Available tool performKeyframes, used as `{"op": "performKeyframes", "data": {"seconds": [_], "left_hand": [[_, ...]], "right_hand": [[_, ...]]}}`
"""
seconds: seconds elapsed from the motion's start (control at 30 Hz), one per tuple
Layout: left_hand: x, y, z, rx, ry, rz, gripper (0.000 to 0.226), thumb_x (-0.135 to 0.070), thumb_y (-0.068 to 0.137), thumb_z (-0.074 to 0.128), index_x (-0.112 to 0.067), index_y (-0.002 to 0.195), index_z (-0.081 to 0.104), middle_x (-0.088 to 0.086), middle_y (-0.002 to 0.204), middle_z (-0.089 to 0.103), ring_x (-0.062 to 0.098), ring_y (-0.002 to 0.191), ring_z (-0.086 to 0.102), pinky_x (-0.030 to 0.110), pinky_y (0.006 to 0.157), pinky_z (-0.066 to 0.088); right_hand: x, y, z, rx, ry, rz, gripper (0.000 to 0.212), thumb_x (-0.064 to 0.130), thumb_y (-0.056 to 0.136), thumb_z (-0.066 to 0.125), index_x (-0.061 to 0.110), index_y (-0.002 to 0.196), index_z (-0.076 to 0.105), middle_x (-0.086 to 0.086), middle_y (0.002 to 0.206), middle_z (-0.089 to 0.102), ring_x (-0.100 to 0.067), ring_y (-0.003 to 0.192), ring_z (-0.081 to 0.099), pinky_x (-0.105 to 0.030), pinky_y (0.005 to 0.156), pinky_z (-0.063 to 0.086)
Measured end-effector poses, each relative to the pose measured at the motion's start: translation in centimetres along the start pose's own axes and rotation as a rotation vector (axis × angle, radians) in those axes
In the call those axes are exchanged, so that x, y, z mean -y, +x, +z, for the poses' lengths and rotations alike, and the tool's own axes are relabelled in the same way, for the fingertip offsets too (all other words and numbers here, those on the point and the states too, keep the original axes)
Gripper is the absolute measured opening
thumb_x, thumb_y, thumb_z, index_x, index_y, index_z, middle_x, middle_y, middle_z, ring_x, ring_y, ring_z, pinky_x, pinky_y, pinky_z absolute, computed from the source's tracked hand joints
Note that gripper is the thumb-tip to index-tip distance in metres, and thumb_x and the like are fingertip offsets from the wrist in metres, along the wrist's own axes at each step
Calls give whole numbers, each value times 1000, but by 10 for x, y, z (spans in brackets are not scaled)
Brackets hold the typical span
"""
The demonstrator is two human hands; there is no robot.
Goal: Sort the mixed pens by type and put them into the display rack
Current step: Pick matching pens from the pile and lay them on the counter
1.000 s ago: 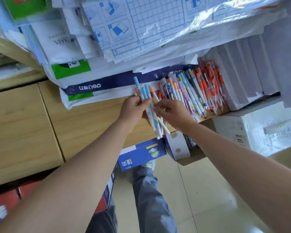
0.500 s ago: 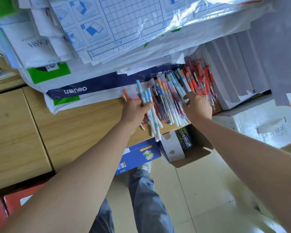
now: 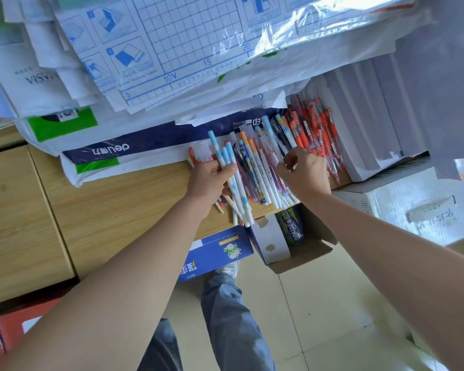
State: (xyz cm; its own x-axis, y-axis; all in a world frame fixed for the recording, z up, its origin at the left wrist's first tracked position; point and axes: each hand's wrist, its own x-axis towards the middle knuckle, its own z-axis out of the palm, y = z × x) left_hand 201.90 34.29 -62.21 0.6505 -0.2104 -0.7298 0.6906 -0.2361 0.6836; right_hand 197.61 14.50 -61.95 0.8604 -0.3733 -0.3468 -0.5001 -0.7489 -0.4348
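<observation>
Early stage: left hand (image 3: 212, 180) grips a blue-capped pen bundle (image 3: 232, 172) just left of the mixed pile (image 3: 257, 167); right hand (image 3: 306, 176) curls into that pile, hold unclear; most pens unsorted.

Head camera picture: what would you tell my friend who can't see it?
The left hand grips a bunch of blue-capped white pens over a wooden counter. The right hand reaches into mixed pens lying beside red pens.

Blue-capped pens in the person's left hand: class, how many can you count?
3 blue-capped pens, all gripped in the left hand and fanned upward: the tallest leftmost, two shorter ones side by side to its right. More may be hidden in that grip.
</observation>
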Motion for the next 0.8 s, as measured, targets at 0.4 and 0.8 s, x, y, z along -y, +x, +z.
{"op": "performKeyframes", "data": {"seconds": [0.4, 0.8], "left_hand": [[17, -67, -119, -156, -159, 2, 13, -15, 94, 58, -4, 92, 66, 4, 78, 67, 10, 57, 65, 22, 50, 54], [121, -137, -360, -330, -206, 25, 15, -13, 91, 63, -3, 81, 67, 3, 64, 65, 10, 54, 65, 25, 47, 53]], "right_hand": [[138, -78, 60, 545, 389, -195, 18, 19, 88, 68, 12, 104, 63, 1, 75, 63, -5, 59, 55, -14, 57, 43], [328, -172, 241, 698, 198, -229, 15, 18, 87, 68, 6, 78, 66, -7, 67, 62, -4, 56, 46, -25, 61, 37]]}}
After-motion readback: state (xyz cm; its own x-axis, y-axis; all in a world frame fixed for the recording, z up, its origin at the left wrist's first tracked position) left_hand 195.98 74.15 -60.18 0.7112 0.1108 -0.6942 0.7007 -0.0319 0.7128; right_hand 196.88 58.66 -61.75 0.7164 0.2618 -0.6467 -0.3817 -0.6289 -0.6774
